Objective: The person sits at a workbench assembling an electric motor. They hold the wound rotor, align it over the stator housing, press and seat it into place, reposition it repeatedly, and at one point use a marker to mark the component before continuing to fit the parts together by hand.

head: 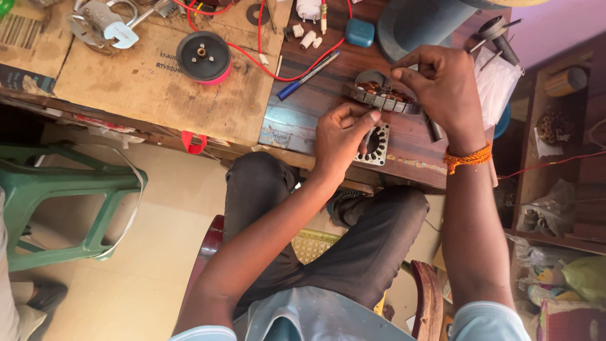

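Left hand (341,136) is clenched in a pinch, thumb and fingertips pressed together at the near rim of the grey laminated-steel motor stator with copper-coloured windings (384,96); what the fingertips pinch is too small to make out. Right hand (442,85) comes in from the far side, its thumb and forefinger closed on the top edge of the same stator, with an orange thread band (468,158) around the wrist. The stator stands tilted on the dark wooden workbench (297,113), between the two hands. Just below it, partly under the left hand, lies a flat silver toothed lamination ring (377,145).

A blue pen (307,76) lies left of the stator on the bench, and a red wire (265,63) loops across it. Farther left, a black round spool with a red rim (203,57) rests on a sheet of brown cardboard (139,82). A green plastic stool (57,202) stands on the floor, well apart from the hands.
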Demonstrator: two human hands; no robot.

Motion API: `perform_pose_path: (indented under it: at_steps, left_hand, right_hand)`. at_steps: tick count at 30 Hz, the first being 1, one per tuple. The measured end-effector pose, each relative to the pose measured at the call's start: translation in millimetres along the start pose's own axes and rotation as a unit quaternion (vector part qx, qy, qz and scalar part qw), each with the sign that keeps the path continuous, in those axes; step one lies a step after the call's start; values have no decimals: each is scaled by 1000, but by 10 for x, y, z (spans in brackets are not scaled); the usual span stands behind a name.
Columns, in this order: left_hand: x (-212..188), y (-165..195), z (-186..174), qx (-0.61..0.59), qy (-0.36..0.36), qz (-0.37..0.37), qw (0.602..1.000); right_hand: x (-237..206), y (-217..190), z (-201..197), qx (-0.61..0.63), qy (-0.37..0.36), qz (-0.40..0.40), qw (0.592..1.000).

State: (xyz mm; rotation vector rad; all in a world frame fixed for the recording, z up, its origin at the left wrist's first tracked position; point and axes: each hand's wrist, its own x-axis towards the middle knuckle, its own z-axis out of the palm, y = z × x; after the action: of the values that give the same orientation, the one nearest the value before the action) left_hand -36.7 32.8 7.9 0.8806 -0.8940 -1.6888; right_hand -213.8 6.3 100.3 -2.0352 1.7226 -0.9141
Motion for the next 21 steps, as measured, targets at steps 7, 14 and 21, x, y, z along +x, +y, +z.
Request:
perform_pose_path:
  at_steps: [7, 14, 21]
  left_hand:
    - [-208, 425, -26, 319, 20, 307, 896]
    - [518, 626, -132, 524, -275, 416, 691]
    - [680, 537, -259, 314, -348, 329, 820]
  right_hand:
    - [-108, 284, -23, -11, 69, 102, 992]
    - [-429, 135, -249, 168, 128, 178, 961]
    - [-744, -334, -298, 139, 95, 228, 959]
